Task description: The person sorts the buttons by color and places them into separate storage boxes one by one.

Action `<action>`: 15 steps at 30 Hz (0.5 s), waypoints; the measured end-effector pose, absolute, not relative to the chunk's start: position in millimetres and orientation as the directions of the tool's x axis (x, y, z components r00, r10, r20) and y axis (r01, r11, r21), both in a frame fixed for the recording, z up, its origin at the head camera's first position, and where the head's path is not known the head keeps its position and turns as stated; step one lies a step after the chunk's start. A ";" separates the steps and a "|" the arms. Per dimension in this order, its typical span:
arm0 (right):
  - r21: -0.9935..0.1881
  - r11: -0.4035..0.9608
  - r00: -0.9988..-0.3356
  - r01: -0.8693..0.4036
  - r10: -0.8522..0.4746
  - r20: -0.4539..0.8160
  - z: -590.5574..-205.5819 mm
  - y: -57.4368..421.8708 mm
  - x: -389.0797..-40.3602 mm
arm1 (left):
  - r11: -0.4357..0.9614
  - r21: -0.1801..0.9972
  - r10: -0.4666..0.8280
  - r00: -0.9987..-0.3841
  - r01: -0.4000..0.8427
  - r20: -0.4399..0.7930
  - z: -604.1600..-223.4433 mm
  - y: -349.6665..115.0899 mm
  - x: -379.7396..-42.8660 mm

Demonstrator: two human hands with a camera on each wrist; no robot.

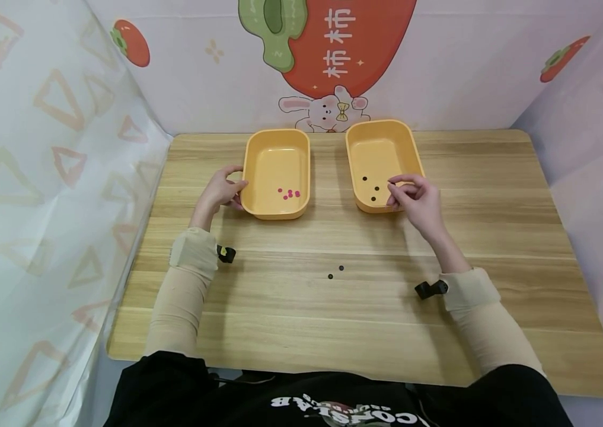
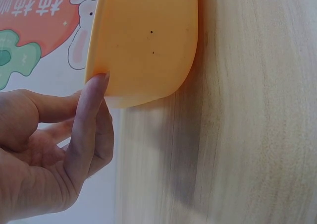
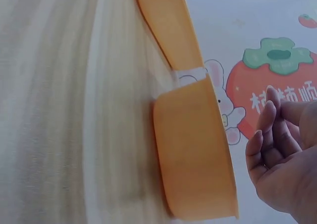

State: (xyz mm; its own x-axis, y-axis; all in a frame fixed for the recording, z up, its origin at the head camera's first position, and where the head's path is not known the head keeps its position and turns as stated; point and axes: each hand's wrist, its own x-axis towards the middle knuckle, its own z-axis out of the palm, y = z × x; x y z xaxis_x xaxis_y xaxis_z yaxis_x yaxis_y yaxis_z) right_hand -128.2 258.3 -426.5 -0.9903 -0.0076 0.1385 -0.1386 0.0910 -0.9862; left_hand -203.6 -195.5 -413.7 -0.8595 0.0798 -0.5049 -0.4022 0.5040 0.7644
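Note:
At the back of the table my left hand (image 1: 222, 191) holds the left side of the left yellow bin (image 1: 276, 209), fingers at its rim and outer wall. Several small pink discs (image 1: 290, 194) lie inside that bin. Over the near right corner of the right yellow bin (image 1: 383, 131) is my right hand (image 1: 417, 201). Its thumb and forefinger pinch together, with a dark speck, seemingly a small black disc, at the tips. Three black discs (image 1: 377, 188) rest on this bin's floor. The right wrist view shows the right hand's fingers bent beside the bin, the disc hidden.
Two more black discs (image 1: 335, 272) lie on the wooden table (image 1: 290, 320), in front of the bins and between my forearms. A wrist camera (image 1: 431, 289) sticks out from the right sleeve, another (image 1: 226, 254) from the left. A printed cloth (image 1: 450, 71) hangs behind the table.

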 end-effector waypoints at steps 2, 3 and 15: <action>-0.988 0.087 -0.991 -0.129 0.016 0.131 -424.9 258.2 -133.6 | 0.502 0.767 0.084 -0.860 -0.399 -0.503 -413.8 -195.2 -203.6; -0.988 0.090 -0.991 -0.127 0.027 0.130 -424.3 258.2 -136.2 | 0.501 0.769 0.085 -0.861 -0.398 -0.501 -413.9 -195.1 -203.4; -0.989 0.117 -0.991 -0.088 0.089 0.099 -425.2 257.9 -158.8 | 0.485 0.777 0.086 -0.862 -0.402 -0.499 -413.9 -194.5 -203.9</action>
State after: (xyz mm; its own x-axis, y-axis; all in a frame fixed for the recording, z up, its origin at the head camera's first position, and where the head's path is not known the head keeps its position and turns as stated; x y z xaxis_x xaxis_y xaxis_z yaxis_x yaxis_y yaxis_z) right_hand -158.8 257.9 -425.2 -0.9911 0.0894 0.0986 -0.0878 0.1174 -0.9892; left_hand -203.9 -194.5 -413.9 -0.8622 0.0860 -0.4993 -0.4016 0.4847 0.7770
